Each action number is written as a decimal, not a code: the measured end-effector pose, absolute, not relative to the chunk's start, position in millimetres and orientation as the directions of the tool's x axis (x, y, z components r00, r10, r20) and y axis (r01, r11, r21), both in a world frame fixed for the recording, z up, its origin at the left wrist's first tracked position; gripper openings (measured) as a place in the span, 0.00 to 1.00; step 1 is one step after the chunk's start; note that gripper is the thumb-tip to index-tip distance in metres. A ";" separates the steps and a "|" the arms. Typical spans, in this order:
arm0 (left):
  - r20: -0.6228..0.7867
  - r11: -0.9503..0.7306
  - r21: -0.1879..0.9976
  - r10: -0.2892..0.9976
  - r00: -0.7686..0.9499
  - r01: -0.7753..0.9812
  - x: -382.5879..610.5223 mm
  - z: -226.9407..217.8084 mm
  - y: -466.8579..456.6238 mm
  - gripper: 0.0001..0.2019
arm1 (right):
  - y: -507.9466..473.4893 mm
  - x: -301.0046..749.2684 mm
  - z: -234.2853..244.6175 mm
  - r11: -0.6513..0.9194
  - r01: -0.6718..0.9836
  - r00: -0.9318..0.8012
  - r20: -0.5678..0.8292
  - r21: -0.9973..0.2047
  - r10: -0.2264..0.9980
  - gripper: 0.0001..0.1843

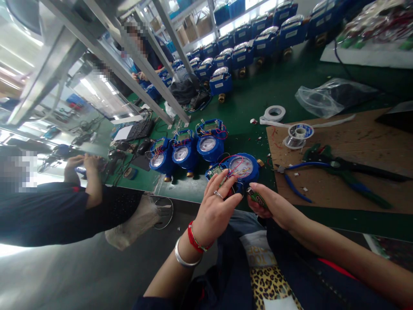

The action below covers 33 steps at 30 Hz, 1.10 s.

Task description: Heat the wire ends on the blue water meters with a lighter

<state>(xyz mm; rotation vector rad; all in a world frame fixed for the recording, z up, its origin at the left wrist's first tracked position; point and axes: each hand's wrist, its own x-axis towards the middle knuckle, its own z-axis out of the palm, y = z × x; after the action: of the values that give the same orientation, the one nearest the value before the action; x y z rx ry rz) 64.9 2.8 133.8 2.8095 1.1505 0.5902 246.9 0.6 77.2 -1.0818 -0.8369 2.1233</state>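
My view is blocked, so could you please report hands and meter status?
Left hand grips blue meter. Right hand holds green circuit board. Cutters lie apart on wooden board.

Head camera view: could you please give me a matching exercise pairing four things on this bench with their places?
Things:
1 blue meter
2 small green part
3 white tape roll
4 blue-handled pliers

Places:
A on the brown board
B in the grip of the left hand
C on the green mat
D in the grip of the right hand

Pairs: 1-B, 2-D, 3-C, 4-A
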 end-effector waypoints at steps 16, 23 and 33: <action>0.371 -0.729 0.201 0.674 0.638 0.654 64.5 132.5 3.3 0.08 | -0.1 243.7 76.1 -0.620 -0.287 -0.520 -0.425 -0.730 0.741 0.25; 0.377 -0.732 0.201 0.671 0.639 0.650 64.1 131.6 3.2 0.08 | -1.0 244.6 79.7 -0.642 -0.254 -0.523 -0.456 -0.723 0.720 0.25; 0.398 -0.734 0.197 0.666 0.631 0.650 64.8 132.8 4.1 0.08 | -2.8 248.1 77.0 -0.636 -0.228 -0.537 -0.450 -0.737 0.714 0.25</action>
<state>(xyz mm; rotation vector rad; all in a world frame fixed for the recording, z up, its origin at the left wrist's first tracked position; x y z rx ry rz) 64.8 4.1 132.8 2.8057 1.1327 0.7061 248.1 -2.8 77.0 -1.0298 -0.8409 2.1850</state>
